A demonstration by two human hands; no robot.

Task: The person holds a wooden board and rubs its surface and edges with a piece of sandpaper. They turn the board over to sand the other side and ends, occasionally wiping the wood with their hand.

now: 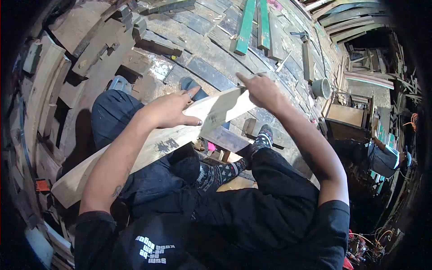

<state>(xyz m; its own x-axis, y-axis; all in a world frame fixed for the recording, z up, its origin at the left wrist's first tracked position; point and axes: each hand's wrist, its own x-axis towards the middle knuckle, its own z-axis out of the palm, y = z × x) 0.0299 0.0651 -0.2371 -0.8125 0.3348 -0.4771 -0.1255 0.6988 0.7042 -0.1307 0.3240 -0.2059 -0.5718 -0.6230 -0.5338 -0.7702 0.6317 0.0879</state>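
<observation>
A long pale wooden board lies slantwise across my lap, from the lower left to the upper right. Dark smudges mark its upper face. My left hand grips it near the middle, its thumb on the face and its fingers at the far edge. At the board's upper right end, my right hand is closed around it with the index finger stretched forward. The undersides of both grips are hidden.
Two green-painted planks lie on the wood-block floor ahead. A grey bucket stands at right, near a hammer-like tool. Stacked timber lines the left side. A wooden frame and tangled cables are farther right.
</observation>
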